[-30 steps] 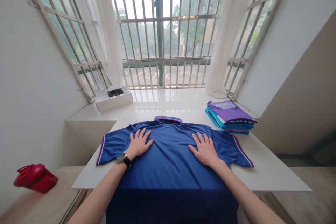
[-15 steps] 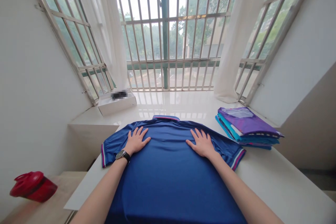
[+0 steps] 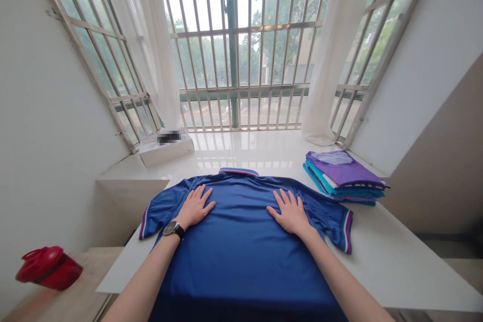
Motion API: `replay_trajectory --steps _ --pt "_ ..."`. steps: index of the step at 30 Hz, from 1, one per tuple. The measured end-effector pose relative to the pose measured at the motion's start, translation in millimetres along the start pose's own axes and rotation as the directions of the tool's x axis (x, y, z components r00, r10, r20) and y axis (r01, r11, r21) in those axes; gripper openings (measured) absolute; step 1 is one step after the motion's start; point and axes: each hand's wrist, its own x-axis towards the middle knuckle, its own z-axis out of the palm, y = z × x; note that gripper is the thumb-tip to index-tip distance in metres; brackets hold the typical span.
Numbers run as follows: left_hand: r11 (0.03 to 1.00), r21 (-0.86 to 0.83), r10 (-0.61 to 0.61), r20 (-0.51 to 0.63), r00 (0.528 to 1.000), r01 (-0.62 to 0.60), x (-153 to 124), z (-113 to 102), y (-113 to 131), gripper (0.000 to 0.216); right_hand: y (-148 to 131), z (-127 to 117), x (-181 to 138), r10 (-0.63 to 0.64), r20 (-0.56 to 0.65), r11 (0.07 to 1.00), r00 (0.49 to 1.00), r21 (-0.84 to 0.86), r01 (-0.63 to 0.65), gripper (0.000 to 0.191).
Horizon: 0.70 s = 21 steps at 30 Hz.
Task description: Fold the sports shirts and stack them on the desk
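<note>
A blue polo shirt [image 3: 241,251] lies back-up on the white table [image 3: 381,256], collar toward the window, its lower part hanging over the near edge. My left hand [image 3: 195,206], with a black watch on the wrist, rests flat on the shirt near the left shoulder, fingers spread. My right hand [image 3: 291,211] lies flat on the shirt near the right shoulder, fingers spread too. Neither hand holds anything.
A stack of folded purple and teal shirts [image 3: 343,177] sits at the table's right rear. A white box [image 3: 166,147] with a dark item on top stands on the window ledge at the left. A red container [image 3: 47,266] lies on the low wooden surface at the lower left.
Both hands have stayed flat on the shirt, sliding slightly inward. The shirt's right sleeve has drawn in from its spread position. The camera view has shifted a little.
</note>
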Motion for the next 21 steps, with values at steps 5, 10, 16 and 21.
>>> replay_trajectory --steps 5,10,16,21 --pt "1.0 -0.005 -0.016 0.059 0.998 0.016 -22 -6 15 0.066 1 -4 -25 -0.061 -0.032 0.992 0.998 0.111 0.064 0.077" --pt "0.999 -0.035 -0.032 0.123 0.992 0.036 -34 -14 18 0.068 66 -19 -48 0.017 -0.408 0.946 0.913 0.302 0.117 0.054" --pt "0.998 -0.056 -0.024 0.095 0.995 0.029 -15 -30 60 0.063 181 -25 -63 0.439 -0.319 0.898 0.84 0.191 -0.396 0.056" --pt "0.924 -0.179 0.337 -0.042 0.94 -0.339 12 -36 162 0.055 194 -22 -53 0.453 -0.241 0.889 0.858 0.197 -0.414 0.059"
